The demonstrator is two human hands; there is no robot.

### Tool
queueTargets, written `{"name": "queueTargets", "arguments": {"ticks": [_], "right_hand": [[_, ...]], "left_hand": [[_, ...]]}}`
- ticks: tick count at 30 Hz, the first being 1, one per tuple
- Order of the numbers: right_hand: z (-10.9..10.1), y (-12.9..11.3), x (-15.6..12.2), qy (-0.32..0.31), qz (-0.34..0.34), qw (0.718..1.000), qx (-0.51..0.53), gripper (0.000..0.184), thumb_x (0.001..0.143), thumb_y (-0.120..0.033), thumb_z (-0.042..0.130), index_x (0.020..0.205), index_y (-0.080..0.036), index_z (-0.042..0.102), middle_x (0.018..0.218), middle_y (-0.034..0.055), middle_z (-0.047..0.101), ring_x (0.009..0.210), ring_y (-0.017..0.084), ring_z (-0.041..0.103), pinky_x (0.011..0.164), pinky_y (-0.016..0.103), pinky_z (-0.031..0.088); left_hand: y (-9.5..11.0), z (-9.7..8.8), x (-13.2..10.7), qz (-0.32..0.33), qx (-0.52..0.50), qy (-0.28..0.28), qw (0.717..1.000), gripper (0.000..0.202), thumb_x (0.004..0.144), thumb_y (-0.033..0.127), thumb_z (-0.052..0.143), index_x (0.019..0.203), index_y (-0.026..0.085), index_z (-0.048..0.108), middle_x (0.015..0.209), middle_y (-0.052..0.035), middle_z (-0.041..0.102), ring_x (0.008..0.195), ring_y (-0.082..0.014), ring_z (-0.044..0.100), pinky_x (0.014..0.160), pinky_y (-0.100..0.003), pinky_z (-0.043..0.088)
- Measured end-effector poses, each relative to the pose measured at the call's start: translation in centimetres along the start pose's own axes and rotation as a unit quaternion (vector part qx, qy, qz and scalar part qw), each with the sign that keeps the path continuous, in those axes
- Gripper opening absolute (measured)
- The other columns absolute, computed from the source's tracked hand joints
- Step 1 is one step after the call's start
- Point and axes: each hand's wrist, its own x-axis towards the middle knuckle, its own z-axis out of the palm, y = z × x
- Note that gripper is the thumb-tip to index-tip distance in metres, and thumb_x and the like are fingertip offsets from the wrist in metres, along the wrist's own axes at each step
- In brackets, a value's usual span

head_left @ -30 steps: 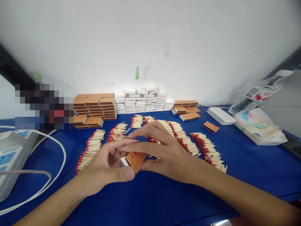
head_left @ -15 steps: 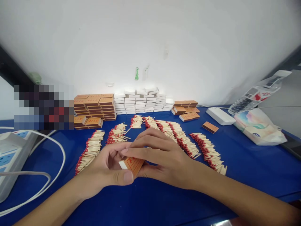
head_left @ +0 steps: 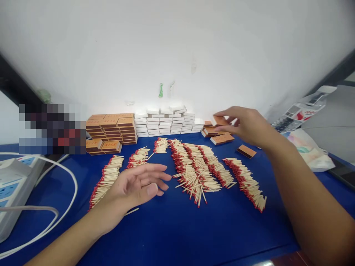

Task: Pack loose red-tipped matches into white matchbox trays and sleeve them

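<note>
My right hand (head_left: pixel 245 125) reaches to the back right and pinches an orange matchbox (head_left: pixel 221 120) just above a small stack of orange matchboxes (head_left: pixel 219 133). My left hand (head_left: pixel 140 183) hovers open and holds nothing, low over the blue table (head_left: pixel 177 229), beside rows of red-tipped matches (head_left: pixel 194 168). A further row of matches (head_left: pixel 107 179) lies just left of that hand. One orange matchbox (head_left: pixel 246 151) lies alone right of the matches.
A large stack of orange matchboxes (head_left: pixel 112 127) and a stack of white inner trays (head_left: pixel 166 122) line the wall. A white power strip (head_left: pixel 11 184) with white cables (head_left: pixel 63 207) sits at left. A tissue pack (head_left: pixel 309 157) and a plastic bottle (head_left: pixel 299 112) lie at right.
Both hands held one matchbox together near the table's middle. Now my right hand has carried it to the back-right stack, and my left hand has let go and opened.
</note>
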Motion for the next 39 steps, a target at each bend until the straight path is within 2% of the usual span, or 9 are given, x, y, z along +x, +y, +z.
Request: {"name": "queueTargets", "arguments": {"ticks": [2, 4, 6, 8, 15, 18, 23, 31, 39], "right_hand": [[-0.2, 5.0, 0.0, -0.049, 0.079, 0.993, -0.074, 0.044, 0.087, -0.054, 0.075, 0.117, -0.021, 0.080, 0.102, 0.0141, 0.077, 0.083, 0.030, 0.071, 0.080, 0.048, 0.057], [0.4, 8.7, -0.3, -0.082, 0.108, 0.984, -0.116, 0.043, 0.084, -0.050, 0.076, 0.114, -0.019, 0.082, 0.103, 0.0159, 0.077, 0.087, 0.034, 0.071, 0.082, 0.048, 0.056], [1.3, 10.7, -0.5, -0.098, 0.111, 0.981, -0.129, 0.042, 0.082, -0.047, 0.077, 0.114, -0.020, 0.082, 0.103, 0.0151, 0.077, 0.088, 0.033, 0.072, 0.083, 0.046, 0.056], [2.2, 11.4, -0.5, -0.103, 0.104, 0.981, -0.129, 0.043, 0.081, -0.044, 0.077, 0.117, -0.020, 0.082, 0.103, 0.0141, 0.077, 0.089, 0.032, 0.072, 0.083, 0.044, 0.056], [3.6, 11.7, -0.3, -0.066, 0.086, 0.991, -0.079, 0.041, 0.086, -0.036, 0.074, 0.121, -0.017, 0.078, 0.114, 0.0164, 0.076, 0.085, 0.026, 0.074, 0.084, 0.041, 0.057], [4.2, 11.7, -0.3, -0.039, 0.086, 0.993, -0.072, 0.036, 0.087, -0.033, 0.072, 0.118, -0.017, 0.079, 0.111, 0.0150, 0.076, 0.088, 0.026, 0.074, 0.086, 0.041, 0.058], [5.1, 11.2, 0.0, -0.033, 0.091, 0.994, -0.048, 0.033, 0.082, -0.029, 0.073, 0.113, -0.017, 0.079, 0.108, 0.0140, 0.077, 0.091, 0.027, 0.074, 0.084, 0.040, 0.059], [5.0, 10.5, -0.1, -0.022, 0.075, 0.993, -0.089, 0.031, 0.086, -0.037, 0.073, 0.110, -0.018, 0.078, 0.108, 0.0139, 0.075, 0.090, 0.027, 0.073, 0.084, 0.041, 0.056], [5.1, 8.6, -0.1, -0.031, 0.071, 0.992, -0.102, 0.025, 0.088, -0.036, 0.068, 0.103, -0.018, 0.076, 0.107, 0.0145, 0.074, 0.092, 0.029, 0.071, 0.082, 0.041, 0.053]], "left_hand": [[0.1, 0.0, -0.1, -0.007, 0.003, -0.002, 1.000, 0.045, 0.088, 0.044, 0.082, 0.126, 0.021, 0.075, 0.120, -0.0150, 0.078, 0.104, -0.0261, 0.073, 0.093, -0.037, 0.059], [0.2, 0.1, -0.2, -0.010, 0.008, -0.007, 1.000, 0.043, 0.088, 0.044, 0.082, 0.124, 0.020, 0.076, 0.117, -0.0152, 0.078, 0.102, -0.0265, 0.073, 0.092, -0.038, 0.059], [0.2, 0.1, -0.2, -0.014, 0.015, -0.004, 1.000, 0.041, 0.088, 0.043, 0.082, 0.122, 0.020, 0.077, 0.115, -0.0149, 0.079, 0.101, -0.0268, 0.074, 0.092, -0.038, 0.059], [0.2, 0.2, -0.3, -0.019, 0.021, 0.004, 1.000, 0.039, 0.087, 0.043, 0.082, 0.120, 0.020, 0.077, 0.112, -0.0142, 0.080, 0.099, -0.0267, 0.074, 0.093, -0.038, 0.058], [0.3, 0.4, -0.3, -0.020, 0.025, 0.020, 0.999, 0.038, 0.086, 0.045, 0.082, 0.115, 0.021, 0.079, 0.106, -0.0121, 0.080, 0.095, -0.0236, 0.074, 0.093, -0.036, 0.058], [0.3, 0.4, -0.3, -0.022, 0.021, 0.022, 0.999, 0.038, 0.085, 0.045, 0.083, 0.115, 0.021, 0.079, 0.104, -0.0122, 0.080, 0.095, -0.0242, 0.074, 0.093, -0.037, 0.059], [0.2, 0.3, -0.3, -0.014, 0.017, 0.019, 1.000, 0.038, 0.085, 0.043, 0.083, 0.116, 0.020, 0.079, 0.104, -0.0129, 0.080, 0.095, -0.0260, 0.075, 0.093, -0.039, 0.059], [0.2, 0.2, -0.3, -0.014, 0.021, 0.016, 1.000, 0.037, 0.086, 0.044, 0.082, 0.115, 0.021, 0.079, 0.104, -0.0114, 0.080, 0.093, -0.0237, 0.074, 0.092, -0.036, 0.058], [0.1, 0.1, -0.4, -0.013, 0.021, 0.011, 1.000, 0.036, 0.086, 0.045, 0.081, 0.115, 0.022, 0.080, 0.103, -0.0105, 0.080, 0.093, -0.0235, 0.073, 0.091, -0.035, 0.057]]}}
